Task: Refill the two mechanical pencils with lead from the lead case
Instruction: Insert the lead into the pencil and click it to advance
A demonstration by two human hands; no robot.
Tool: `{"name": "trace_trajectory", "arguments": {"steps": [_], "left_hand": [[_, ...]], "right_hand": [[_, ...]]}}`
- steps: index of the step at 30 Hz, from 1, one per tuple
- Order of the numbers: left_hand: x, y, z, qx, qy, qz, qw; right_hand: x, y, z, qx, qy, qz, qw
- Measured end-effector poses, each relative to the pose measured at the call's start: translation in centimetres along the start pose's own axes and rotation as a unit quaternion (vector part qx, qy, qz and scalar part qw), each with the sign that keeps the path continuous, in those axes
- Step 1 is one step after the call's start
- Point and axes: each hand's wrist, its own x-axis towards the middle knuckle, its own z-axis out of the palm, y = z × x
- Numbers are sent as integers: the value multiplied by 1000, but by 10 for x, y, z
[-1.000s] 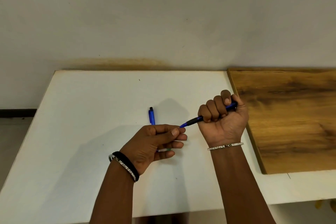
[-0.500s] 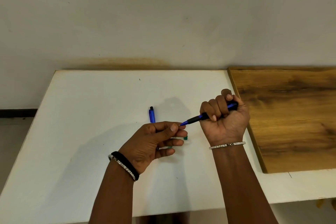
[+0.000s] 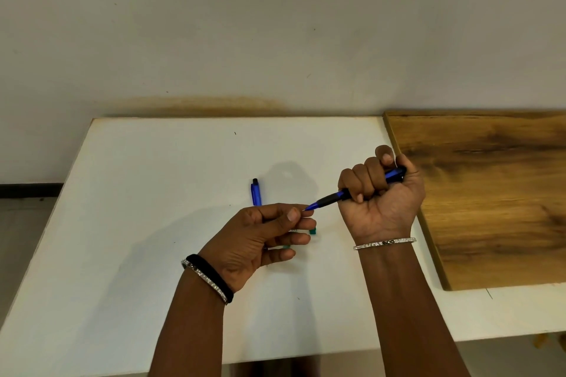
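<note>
My right hand (image 3: 379, 193) is fisted around a blue mechanical pencil (image 3: 329, 199) with a black grip, its tip pointing left and down. My left hand (image 3: 263, 236) sits just left of that tip, thumb and forefinger pinched together right at it; any lead between them is too thin to see. A second blue pencil (image 3: 256, 191) lies on the white table (image 3: 137, 208) behind my left hand, partly hidden by it. A small green object (image 3: 312, 231), perhaps the lead case, peeks out under my left fingers.
A wooden board (image 3: 490, 193) lies on the table's right side, close to my right hand. A plain wall rises behind the table. The table's left edge drops to the floor.
My right hand has lifted slightly and shifted right with the pencil. My left hand has risen a little, uncovering the green object under its fingers.
</note>
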Motion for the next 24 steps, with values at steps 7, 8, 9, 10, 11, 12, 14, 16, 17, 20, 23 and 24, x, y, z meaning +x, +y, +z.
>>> {"name": "trace_trajectory", "arguments": {"steps": [7, 8, 9, 10, 11, 12, 14, 16, 17, 20, 23, 24], "left_hand": [[0, 1, 1, -1, 3, 2, 1000], [0, 0, 1, -1, 3, 2, 1000], [0, 0, 1, 0, 3, 2, 1000], [0, 0, 1, 0, 3, 2, 1000], [0, 0, 0, 1, 3, 2, 1000], [0, 0, 0, 1, 2, 2, 1000], [-1, 0, -1, 0, 2, 2, 1000], [-1, 0, -1, 0, 1, 2, 1000], [-1, 0, -1, 0, 1, 2, 1000], [-1, 0, -1, 3, 1, 3, 1000], [-1, 0, -1, 3, 3, 5, 1000], [-1, 0, -1, 3, 3, 6, 1000]], "right_hand": [[0, 0, 1, -2, -9, 0, 1000], [0, 0, 0, 1, -10, 0, 1000], [0, 0, 0, 3, -10, 1, 1000], [0, 0, 0, 3, -10, 2, 1000], [0, 0, 0, 1, -10, 4, 1000], [0, 0, 0, -1, -9, 4, 1000], [0, 0, 0, -5, -7, 3, 1000], [0, 0, 0, -5, -7, 2, 1000], [0, 0, 0, -4, -8, 2, 1000], [-1, 1, 0, -1, -11, 2, 1000], [-1, 2, -1, 1, -11, 4, 1000], [0, 2, -1, 1, -10, 4, 1000]]}}
